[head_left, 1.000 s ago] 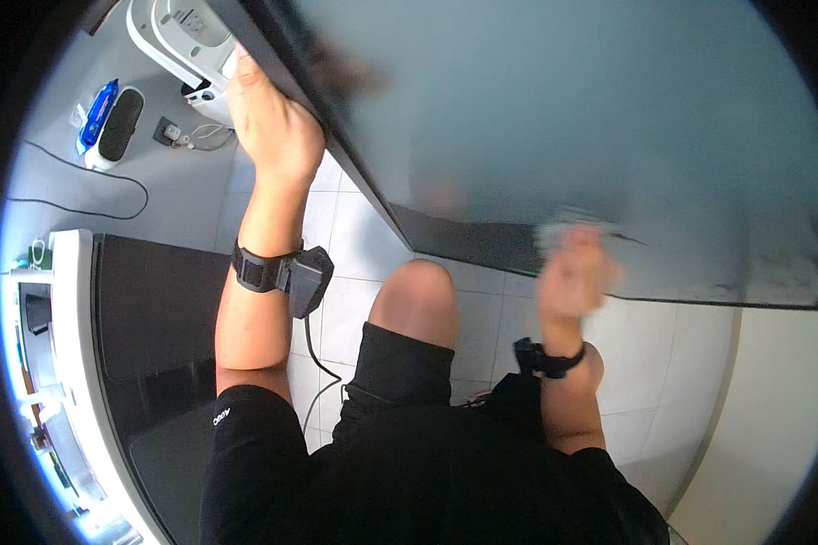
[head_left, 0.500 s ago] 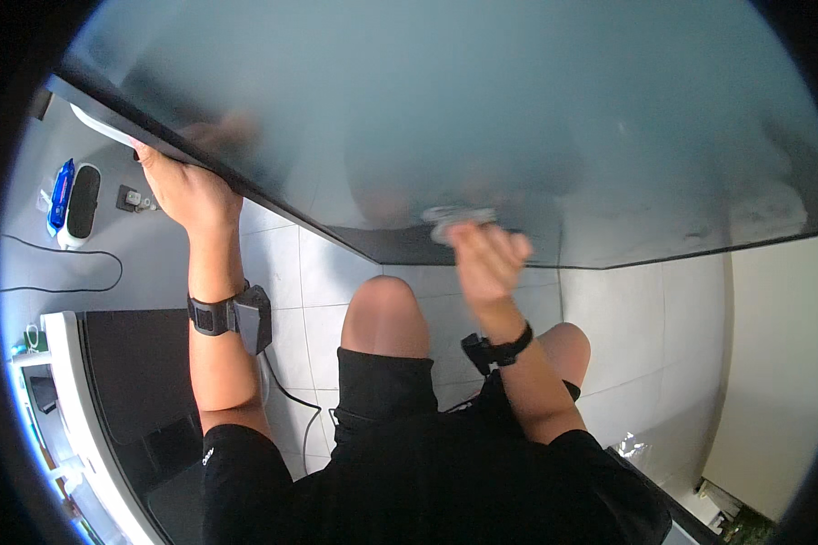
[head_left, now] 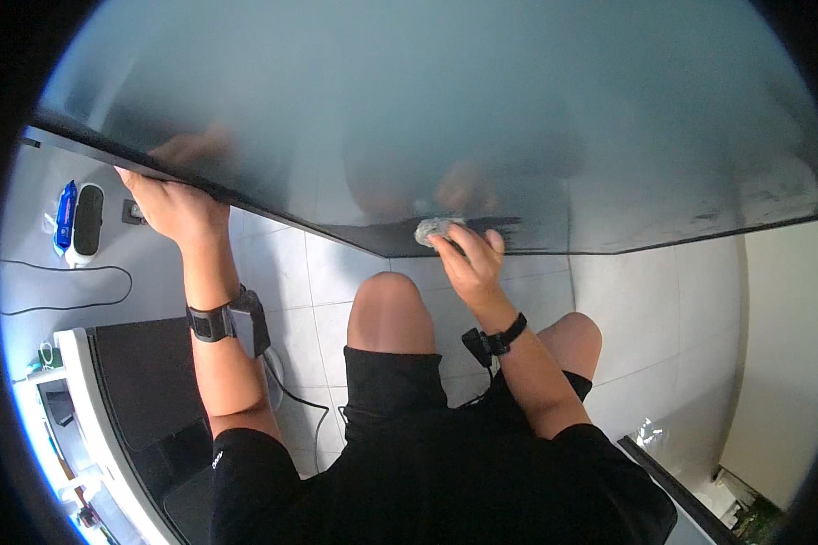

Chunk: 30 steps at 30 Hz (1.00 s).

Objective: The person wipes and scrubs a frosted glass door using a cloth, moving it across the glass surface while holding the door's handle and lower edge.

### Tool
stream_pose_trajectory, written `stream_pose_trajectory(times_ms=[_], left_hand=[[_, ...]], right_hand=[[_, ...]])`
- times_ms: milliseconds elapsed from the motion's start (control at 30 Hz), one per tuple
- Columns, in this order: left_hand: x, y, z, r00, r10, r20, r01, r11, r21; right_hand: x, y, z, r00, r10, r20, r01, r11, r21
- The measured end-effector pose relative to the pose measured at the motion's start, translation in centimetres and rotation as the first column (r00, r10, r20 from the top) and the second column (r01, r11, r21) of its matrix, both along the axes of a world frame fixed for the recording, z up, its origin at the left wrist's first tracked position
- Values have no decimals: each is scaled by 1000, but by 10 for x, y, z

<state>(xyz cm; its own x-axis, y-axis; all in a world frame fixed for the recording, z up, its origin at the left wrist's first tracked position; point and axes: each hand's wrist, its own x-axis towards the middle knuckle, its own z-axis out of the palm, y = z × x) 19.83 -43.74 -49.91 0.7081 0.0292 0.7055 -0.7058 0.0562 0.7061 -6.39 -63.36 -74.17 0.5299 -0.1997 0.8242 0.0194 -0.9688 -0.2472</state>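
A large dark glossy flat screen [head_left: 336, 109] with a thin black frame fills the upper part of the view. At its left edge my left hand [head_left: 186, 209] grips the frame, its fingers partly hidden behind the edge. My right hand [head_left: 471, 263] pinches a crumpled whitish wipe [head_left: 434, 230] and presses it on the glass close to the bottom edge. Dark streaks lie on the glass to the right of the wipe, while much of the surface looks hazy. A faint reflection of the right hand shows above it.
A blue soft pack [head_left: 65, 218] and a dark-and-white oblong device [head_left: 88, 222] are at the left, near a wall socket [head_left: 133, 213]. A black cable [head_left: 127, 282] curls below them. My knees [head_left: 391, 313] are under the screen, above pale floor tiles [head_left: 627, 300].
My right hand has shifted slightly left with the wipe, and dark streaks now show beside it. The screen's left edge sits lower in view, with my left hand still on it.
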Motion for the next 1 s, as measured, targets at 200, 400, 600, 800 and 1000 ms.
stream_pose_trajectory(times_ms=[200,400,600,800,1000], left_hand=[[-8,-5,4,987,-48,-151,32,994,-107],[-8,-4,5,969,-172,-178,135,971,-200],[6,6,2,954,-212,-212,174,967,-185],[12,17,-1,963,-181,-198,157,979,-132],[15,16,5,930,-257,-262,207,957,-202]], right_hand=[[-54,-73,20,746,-602,283,467,777,422],[-20,-20,-18,937,-264,228,206,947,247],[-41,-32,-33,977,-183,107,153,958,240],[-65,-98,-20,688,-695,209,335,560,758],[-19,-6,-63,960,-257,111,195,897,397]])
